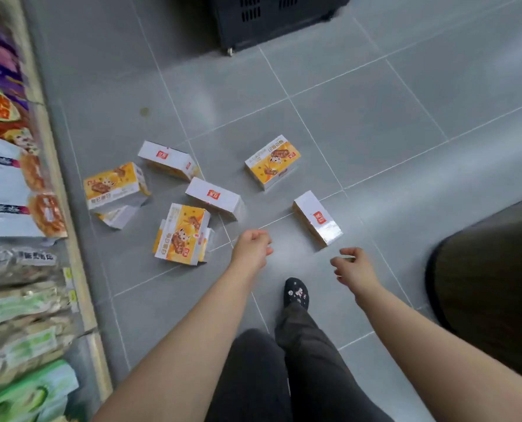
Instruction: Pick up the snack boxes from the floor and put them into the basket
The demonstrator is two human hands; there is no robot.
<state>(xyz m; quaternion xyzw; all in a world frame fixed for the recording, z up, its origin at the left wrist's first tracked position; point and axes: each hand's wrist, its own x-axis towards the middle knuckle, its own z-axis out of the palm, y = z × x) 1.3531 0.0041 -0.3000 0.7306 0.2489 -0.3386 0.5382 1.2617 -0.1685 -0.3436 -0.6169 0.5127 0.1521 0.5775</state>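
The left hand (252, 246) and the right hand (355, 268) hang over the floor (375, 117) in the lower middle of the frame. Both have loosely curled fingers and hold nothing. Just above the right hand lies a white box (317, 219), and just left of the left hand lies a yellow box (182, 234). Four more boxes (273, 161) lie on the tiles further up and to the left. The black basket (271, 19) stands at the top edge, well apart from them. A foot (296, 292) in a dark sock is between the arms. A shelf (55, 178) with snack bags runs along the left side.
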